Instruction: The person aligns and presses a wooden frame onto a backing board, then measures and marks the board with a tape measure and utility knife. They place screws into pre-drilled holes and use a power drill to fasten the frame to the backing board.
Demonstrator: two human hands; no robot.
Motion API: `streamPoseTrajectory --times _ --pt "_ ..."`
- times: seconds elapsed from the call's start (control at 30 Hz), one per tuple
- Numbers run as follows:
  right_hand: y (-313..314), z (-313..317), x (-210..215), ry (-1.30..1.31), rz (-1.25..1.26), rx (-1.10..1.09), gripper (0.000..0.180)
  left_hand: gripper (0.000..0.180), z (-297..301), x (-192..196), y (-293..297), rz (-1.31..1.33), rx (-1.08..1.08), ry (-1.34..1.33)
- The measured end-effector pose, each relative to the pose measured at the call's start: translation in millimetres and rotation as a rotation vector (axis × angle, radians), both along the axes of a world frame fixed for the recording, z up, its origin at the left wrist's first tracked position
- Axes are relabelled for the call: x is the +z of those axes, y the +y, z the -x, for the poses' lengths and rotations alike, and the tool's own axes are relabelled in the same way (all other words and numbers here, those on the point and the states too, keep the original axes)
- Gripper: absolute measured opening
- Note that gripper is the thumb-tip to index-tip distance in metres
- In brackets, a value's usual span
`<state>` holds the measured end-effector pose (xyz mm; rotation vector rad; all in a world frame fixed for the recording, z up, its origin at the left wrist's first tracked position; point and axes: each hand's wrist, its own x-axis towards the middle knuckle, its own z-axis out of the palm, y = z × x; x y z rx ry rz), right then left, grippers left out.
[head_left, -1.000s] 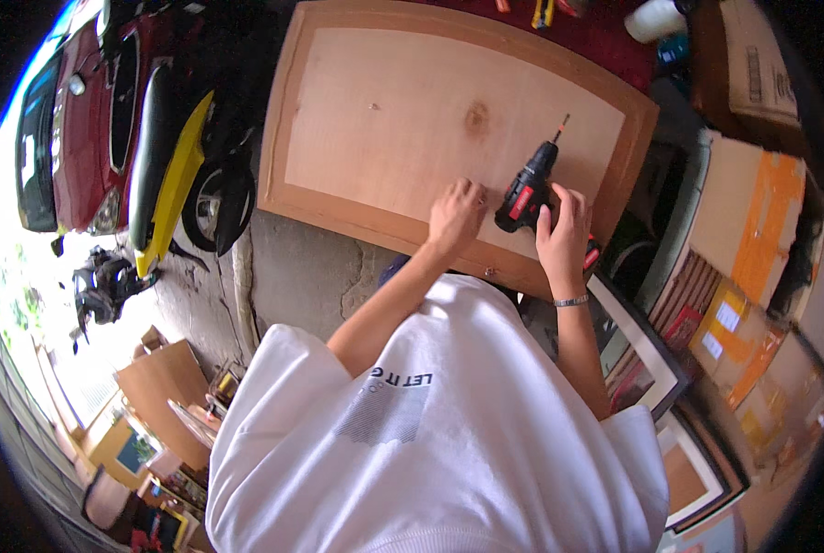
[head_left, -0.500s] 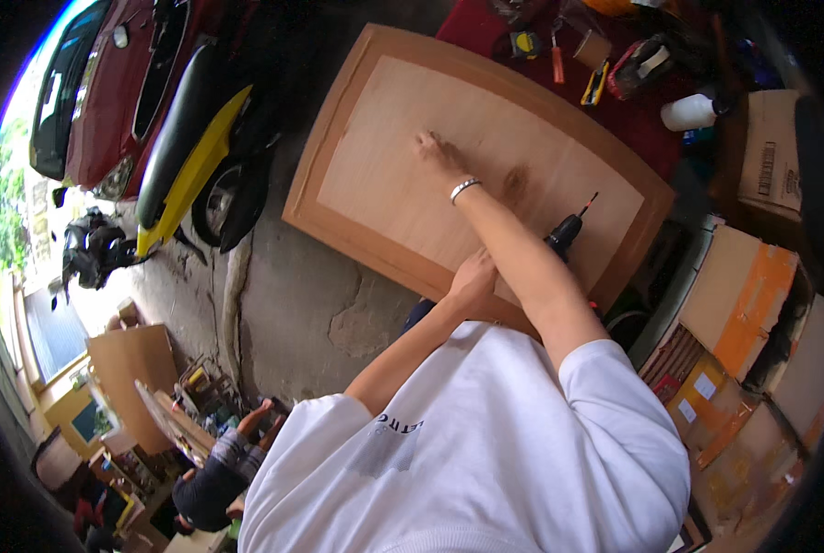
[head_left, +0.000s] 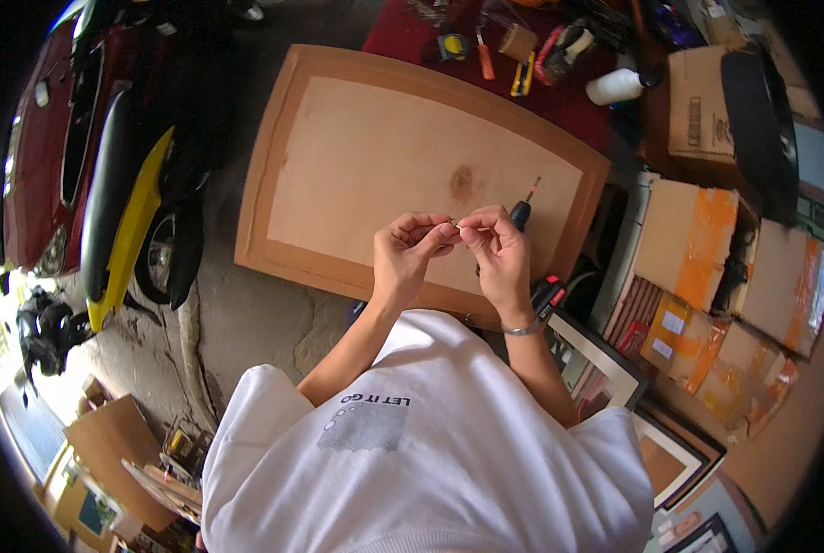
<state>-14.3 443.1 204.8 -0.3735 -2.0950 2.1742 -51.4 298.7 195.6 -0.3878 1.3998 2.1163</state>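
White cotton of the person's shirt fills the near view and hides both elbows. Above it the left hand and right hand meet, fingertips pinched together on something too small to identify. Behind the right hand, a red-and-black cordless drill lies mostly hidden on the pale rectangular wooden panel. Farther off, the dark red cloth-covered worktop is cut off by the rim.

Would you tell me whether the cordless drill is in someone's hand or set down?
Set down: the cordless drill lies on the wooden panel, partly behind the right hand, whose fingers pinch something tiny with the left hand.
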Motion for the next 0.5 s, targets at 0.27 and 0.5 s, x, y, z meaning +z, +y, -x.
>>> streamPoseTrajectory --times 0.27,0.5 --pt "19.3 -22.7 5.9 -0.17 -0.087 -0.185 0.014 0.015 0.3 8.0 31.2 -0.005 -0.177 0.115" --pt "70.4 -61.6 -28.4 -0.256 0.0 0.074 0.043 0.011 6.8 -25.5 26.0 -0.123 -0.571 0.005"
